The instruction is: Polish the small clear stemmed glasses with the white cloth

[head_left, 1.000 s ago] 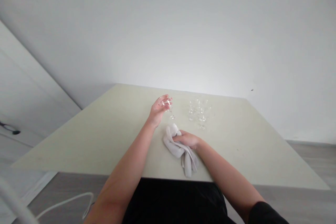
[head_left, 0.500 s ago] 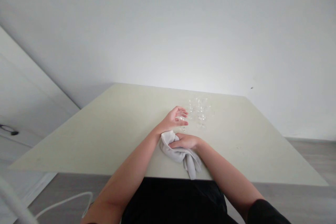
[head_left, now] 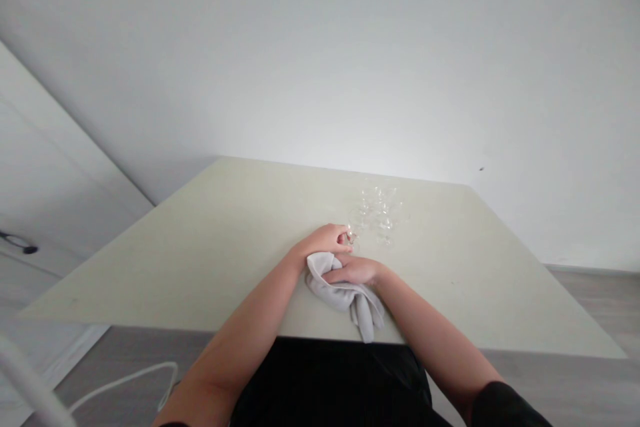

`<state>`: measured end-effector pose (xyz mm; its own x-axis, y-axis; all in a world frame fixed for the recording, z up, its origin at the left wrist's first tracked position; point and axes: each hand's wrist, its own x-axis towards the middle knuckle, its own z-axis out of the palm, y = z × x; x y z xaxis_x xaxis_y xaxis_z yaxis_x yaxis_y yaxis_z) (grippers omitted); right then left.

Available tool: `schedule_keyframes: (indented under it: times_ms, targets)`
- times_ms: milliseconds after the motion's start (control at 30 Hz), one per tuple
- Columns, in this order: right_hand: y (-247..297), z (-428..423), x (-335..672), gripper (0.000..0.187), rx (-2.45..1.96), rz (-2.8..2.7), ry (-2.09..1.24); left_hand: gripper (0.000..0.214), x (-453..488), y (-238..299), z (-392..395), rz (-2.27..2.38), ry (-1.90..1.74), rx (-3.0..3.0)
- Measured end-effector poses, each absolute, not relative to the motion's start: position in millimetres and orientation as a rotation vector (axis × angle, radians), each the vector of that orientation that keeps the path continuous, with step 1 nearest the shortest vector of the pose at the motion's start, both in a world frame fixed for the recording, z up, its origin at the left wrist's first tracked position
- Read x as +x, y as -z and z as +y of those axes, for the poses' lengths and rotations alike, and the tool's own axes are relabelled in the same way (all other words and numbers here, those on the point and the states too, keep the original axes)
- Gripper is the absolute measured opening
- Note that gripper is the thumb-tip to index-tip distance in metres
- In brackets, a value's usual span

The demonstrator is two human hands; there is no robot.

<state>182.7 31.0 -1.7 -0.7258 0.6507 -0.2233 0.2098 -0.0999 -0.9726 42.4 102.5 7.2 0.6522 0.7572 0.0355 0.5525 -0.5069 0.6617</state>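
Note:
My left hand (head_left: 327, 238) is closed on a small clear glass (head_left: 353, 239) at the table's middle; the thumb and fingers pinch it low down. Its outline is faint, and the fingers cover part of it. Just nearer to me, my right hand (head_left: 357, 271) grips a pale grey cloth (head_left: 333, 293), with the thumb over the folds and most of the fingers hidden in it. The cloth lies bunched on the table, one end trailing towards the front edge. Beyond my hands, several clear stemmed glasses (head_left: 383, 220) stand close together, slightly to the right.
The pale table (head_left: 200, 247) meets a white wall (head_left: 320, 67) at the back. At the left is a white cabinet (head_left: 60, 167) with a dark handle (head_left: 25, 247). A white cable (head_left: 125, 375) hangs at lower left, beside a white pole (head_left: 33, 383).
My left hand has come down and its spread fingers have closed on the small glass. My right hand and the cloth have stayed in place.

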Motion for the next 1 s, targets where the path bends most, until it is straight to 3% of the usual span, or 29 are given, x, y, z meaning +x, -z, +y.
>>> schedule_keyframes:
  times_ms: [500,800,1000]
  targets:
    - [9.8,33.6,180.3,0.038,-0.834,-1.816,-1.928,0.014,64.3,-0.1,102.3,1.003,-0.55,2.338]
    - [-4.7,29.8,179.4,0.022,-0.907,-1.842,-1.903,0.027,62.9,3.0,106.4,0.902,-0.509,2.434]
    - [-5.2,29.4,178.2,0.021,-0.862,-1.833,-1.885,0.028,63.0,6.2,108.7,0.877,-0.508,2.48]
